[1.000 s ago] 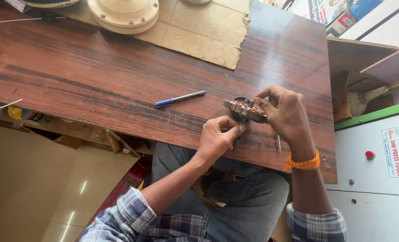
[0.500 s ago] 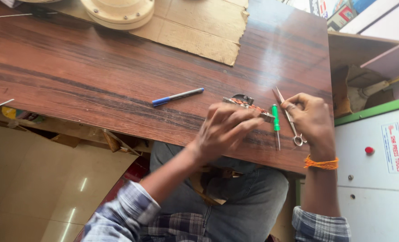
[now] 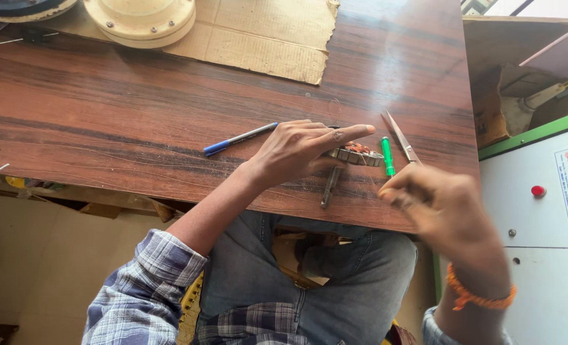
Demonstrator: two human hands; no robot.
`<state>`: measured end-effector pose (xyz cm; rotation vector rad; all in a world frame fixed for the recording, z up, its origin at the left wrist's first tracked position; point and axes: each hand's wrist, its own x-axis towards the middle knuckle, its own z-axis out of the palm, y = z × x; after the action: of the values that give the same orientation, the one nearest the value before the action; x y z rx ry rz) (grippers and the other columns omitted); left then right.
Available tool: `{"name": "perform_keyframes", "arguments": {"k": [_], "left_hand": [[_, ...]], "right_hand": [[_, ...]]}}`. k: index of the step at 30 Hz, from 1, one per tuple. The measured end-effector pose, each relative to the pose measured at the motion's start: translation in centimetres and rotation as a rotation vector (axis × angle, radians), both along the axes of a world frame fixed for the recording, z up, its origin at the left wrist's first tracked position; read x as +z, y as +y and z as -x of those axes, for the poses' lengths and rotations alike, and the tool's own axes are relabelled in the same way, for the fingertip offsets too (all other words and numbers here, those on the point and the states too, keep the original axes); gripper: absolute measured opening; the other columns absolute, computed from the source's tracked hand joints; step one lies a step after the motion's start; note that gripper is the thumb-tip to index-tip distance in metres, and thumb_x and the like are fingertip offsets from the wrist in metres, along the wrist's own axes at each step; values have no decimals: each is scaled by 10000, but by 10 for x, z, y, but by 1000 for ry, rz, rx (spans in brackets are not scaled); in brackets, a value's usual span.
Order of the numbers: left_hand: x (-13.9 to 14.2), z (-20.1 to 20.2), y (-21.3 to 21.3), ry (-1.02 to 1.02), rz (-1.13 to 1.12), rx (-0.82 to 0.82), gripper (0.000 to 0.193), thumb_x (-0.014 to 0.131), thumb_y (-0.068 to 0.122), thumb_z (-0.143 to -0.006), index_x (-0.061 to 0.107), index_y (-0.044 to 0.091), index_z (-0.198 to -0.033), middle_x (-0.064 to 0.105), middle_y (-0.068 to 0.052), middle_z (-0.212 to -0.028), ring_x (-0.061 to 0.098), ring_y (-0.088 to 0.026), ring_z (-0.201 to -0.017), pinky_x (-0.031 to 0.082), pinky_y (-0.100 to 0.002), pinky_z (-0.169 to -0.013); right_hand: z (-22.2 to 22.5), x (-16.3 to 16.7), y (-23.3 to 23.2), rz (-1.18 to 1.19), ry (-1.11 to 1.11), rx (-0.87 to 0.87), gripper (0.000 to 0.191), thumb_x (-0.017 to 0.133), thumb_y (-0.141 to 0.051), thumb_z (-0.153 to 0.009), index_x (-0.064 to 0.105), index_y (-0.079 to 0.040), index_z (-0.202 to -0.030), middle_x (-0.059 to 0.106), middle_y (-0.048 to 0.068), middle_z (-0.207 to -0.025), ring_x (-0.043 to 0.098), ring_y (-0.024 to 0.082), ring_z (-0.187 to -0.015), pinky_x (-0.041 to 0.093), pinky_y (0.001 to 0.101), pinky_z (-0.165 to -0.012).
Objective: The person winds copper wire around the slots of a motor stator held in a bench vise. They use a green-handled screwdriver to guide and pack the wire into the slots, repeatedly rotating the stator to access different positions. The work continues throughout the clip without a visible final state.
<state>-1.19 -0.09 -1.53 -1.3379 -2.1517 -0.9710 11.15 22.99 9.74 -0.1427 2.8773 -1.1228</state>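
Wood-grain table [image 3: 105, 121] carries cardboard [image 3: 258, 32], a cream round housing [image 3: 140, 19] and a blue pen [image 3: 239, 138]. Left hand [image 3: 303, 150] lies spread over a small metal part [image 3: 354, 155]; right hand [image 3: 446, 207], blurred, pinches scissors [image 3: 400, 137].

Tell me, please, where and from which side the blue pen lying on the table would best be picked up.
Pinch the blue pen around its grey barrel, near the middle, coming straight down from above. It lies flat on the wooden table, slanted, blue cap toward the near edge, with bare wood on both long sides. The left hand lies just beyond its far tip, so the cap half probably gives fingers the freest approach.
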Motion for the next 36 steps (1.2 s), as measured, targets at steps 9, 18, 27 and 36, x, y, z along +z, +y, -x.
{"name": "perform_keyframes", "arguments": {"k": [9,18,27,36], "left_hand": [[-15,1,3,-14,-8,-13,753,780,332,-914,381,347,-1552,701,37,-976,707,-150,-885,609,-341,-880],[-19,-12,-14,483,62,16,235,776,256,-897,621,283,-1071,446,58,-1510,473,-177,-1347,511,-357,-1099],[-27,-76,5,-488,-573,132,165,812,207,-877,714,74,-873,754,36,-947,663,-77,-708,519,-247,-621],[-23,-79,29,-1118,-829,182,163,786,165,-893,738,15,-851,732,-2,-745,637,-24,-671,508,-217,-588]], "right_hand": [[6,-83,-43,-441,121,163,60,697,-155,-904,711,-108,-940,707,154,-730,707,327,-722,525,447,-648],[-24,-62,-33,-167,200,244,84,717,-143,-846,751,-107,-914,767,98,-799,751,248,-704,572,358,-618],[20,-4,-48,-275,290,1,124,781,-163,-913,756,-48,-951,639,167,-654,583,213,-503,452,360,-544],[92,-18,-46,-212,91,-46,125,734,-140,-911,771,-41,-977,649,92,-619,570,132,-545,442,361,-530]]}}
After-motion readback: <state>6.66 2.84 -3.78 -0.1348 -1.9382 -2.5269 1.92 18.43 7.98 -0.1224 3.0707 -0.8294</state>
